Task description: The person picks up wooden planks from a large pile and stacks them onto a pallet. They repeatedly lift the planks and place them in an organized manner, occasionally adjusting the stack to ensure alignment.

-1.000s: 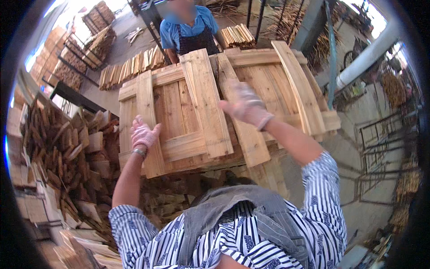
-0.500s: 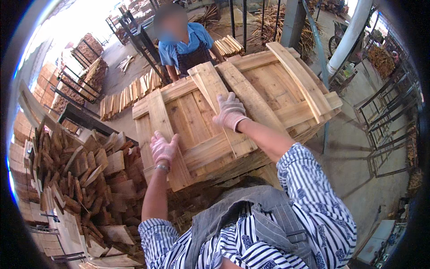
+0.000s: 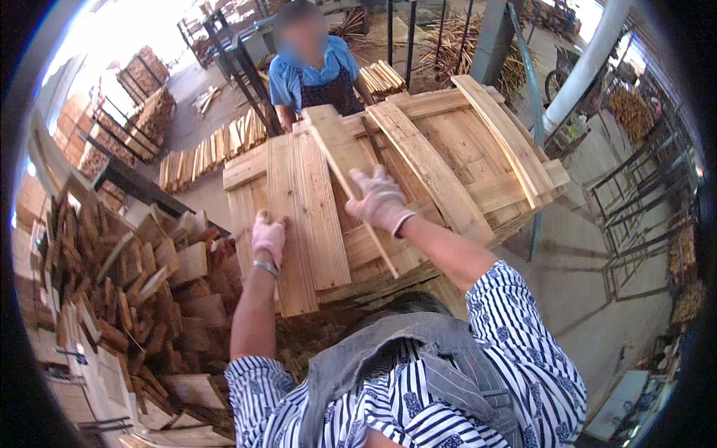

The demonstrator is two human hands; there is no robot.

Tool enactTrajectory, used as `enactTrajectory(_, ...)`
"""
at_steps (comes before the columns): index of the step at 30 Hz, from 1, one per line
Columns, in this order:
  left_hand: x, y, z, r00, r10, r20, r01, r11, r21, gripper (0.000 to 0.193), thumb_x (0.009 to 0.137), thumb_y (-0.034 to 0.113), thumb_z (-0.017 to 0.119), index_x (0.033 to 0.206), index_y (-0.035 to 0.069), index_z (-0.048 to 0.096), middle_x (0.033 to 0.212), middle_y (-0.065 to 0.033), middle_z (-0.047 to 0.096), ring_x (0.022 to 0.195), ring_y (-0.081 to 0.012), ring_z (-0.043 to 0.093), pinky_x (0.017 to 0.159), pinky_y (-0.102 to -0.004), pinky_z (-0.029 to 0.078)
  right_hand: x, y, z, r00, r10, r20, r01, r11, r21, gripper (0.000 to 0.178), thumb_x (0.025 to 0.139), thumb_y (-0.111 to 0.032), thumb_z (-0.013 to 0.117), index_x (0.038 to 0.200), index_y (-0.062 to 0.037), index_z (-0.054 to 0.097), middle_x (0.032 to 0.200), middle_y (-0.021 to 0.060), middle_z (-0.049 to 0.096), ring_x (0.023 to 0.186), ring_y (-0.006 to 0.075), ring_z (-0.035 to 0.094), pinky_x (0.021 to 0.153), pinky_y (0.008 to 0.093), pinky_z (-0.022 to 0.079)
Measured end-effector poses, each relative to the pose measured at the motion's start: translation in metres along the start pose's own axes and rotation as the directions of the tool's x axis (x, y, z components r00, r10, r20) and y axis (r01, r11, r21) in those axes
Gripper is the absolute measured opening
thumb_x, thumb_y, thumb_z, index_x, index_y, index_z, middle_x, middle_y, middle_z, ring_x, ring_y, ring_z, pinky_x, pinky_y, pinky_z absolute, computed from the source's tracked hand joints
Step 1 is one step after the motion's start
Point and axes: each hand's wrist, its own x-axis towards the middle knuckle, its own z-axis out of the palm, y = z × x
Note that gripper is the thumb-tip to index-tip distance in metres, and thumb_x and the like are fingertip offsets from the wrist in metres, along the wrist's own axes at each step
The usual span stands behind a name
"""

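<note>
A wide stack of wooden panels (image 3: 478, 190), framed with crosswise battens, lies in front of me. My right hand (image 3: 379, 201), in a pale knit glove, is closed on a narrow wooden board (image 3: 336, 149) tipped partly onto its edge. My left hand (image 3: 269, 239), also gloved, rests at the left edge of a flat board (image 3: 290, 216), thumb and fingers apart. A second board (image 3: 320, 213) lies tight against that one. To the right of my right hand lies another loose board (image 3: 429, 172), and a bowed board (image 3: 504, 142) crosses the right end.
Across the stack stands a person in a blue shirt (image 3: 340, 60) and dark apron. A heap of wood offcuts (image 3: 160, 276) rises at my left. Beyond lies a row of short slats (image 3: 213, 153). A pale post (image 3: 590, 67) and black metal racks (image 3: 635, 194) stand at right.
One of the two overlapping middle boards now lies against the left board. The other is tipped up in my right hand. The board right of it has shifted slightly right.
</note>
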Motion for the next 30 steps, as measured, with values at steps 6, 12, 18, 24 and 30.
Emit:
enactTrajectory(6,-0.021,0.065,0.008,0.994,-0.065,-0.092,0.087,0.962,0.260,0.052,0.098,0.018,0.060,0.144,-0.002,0.047,0.132,-0.0197,0.063,0.116,-0.0282,0.062,0.100,-0.0363,0.048,0.019,0.002,0.050,1.000,0.000,-0.003,0.000,0.992,-0.129,0.055,0.093,-0.046,0.057,0.141,-0.0208,0.054,0.158,0.0382,0.023,0.136,0.0516,0.044,0.107,0.0568,0.042)
enactTrajectory(12,0.011,0.021,0.002,0.988,0.035,-0.153,0.010,0.959,0.282,0.042,0.097,0.024,0.056,0.129,-0.002,0.057,0.114,-0.0182,0.067,0.106,-0.0286,0.065,0.090,-0.0417,0.052,0.031,0.014,0.052,0.974,-0.219,0.062,0.210,0.970,0.126,0.066,0.092,-0.053,0.059,0.148,-0.0197,0.049,0.161,0.0298,0.028,0.143,0.0474,0.039,0.114,0.0516,0.039)
enactTrajectory(18,0.002,0.027,0.002,0.971,0.142,-0.191,-0.013,0.834,0.552,0.051,0.101,0.027,0.052,0.144,0.002,0.047,0.123,-0.0231,0.060,0.112,-0.0323,0.061,0.090,-0.0424,0.053,0.041,0.130,-0.072,0.947,-0.140,-0.288,0.064,0.964,-0.260,0.095,0.085,-0.050,0.069,0.161,-0.0122,0.027,0.161,0.0262,0.030,0.148,0.0447,0.030,0.122,0.0482,0.028)
enactTrajectory(24,0.000,0.025,0.011,0.973,0.056,-0.222,0.081,0.823,0.563,0.064,0.100,0.036,0.054,0.151,-0.001,0.040,0.141,-0.0311,0.054,0.129,-0.0420,0.055,0.104,-0.0481,0.048,0.028,0.116,-0.056,0.960,0.198,-0.197,-0.244,0.939,-0.244,0.083,0.087,-0.052,0.067,0.156,-0.0181,0.037,0.149,0.0295,0.041,0.135,0.0442,0.046,0.111,0.0506,0.042)
enactTrajectory(30,-0.006,0.025,0.014,0.974,0.110,-0.199,0.038,0.785,0.618,0.071,0.099,0.045,0.055,0.151,-0.001,0.040,0.143,-0.0295,0.052,0.132,-0.0427,0.052,0.112,-0.0458,0.043,0.031,0.040,0.019,0.971,0.134,-0.200,-0.183,0.951,-0.250,0.051,0.094,-0.050,0.056,0.133,-0.0164,0.057,0.127,0.0234,0.051,0.118,0.0400,0.056,0.097,0.0517,0.047)
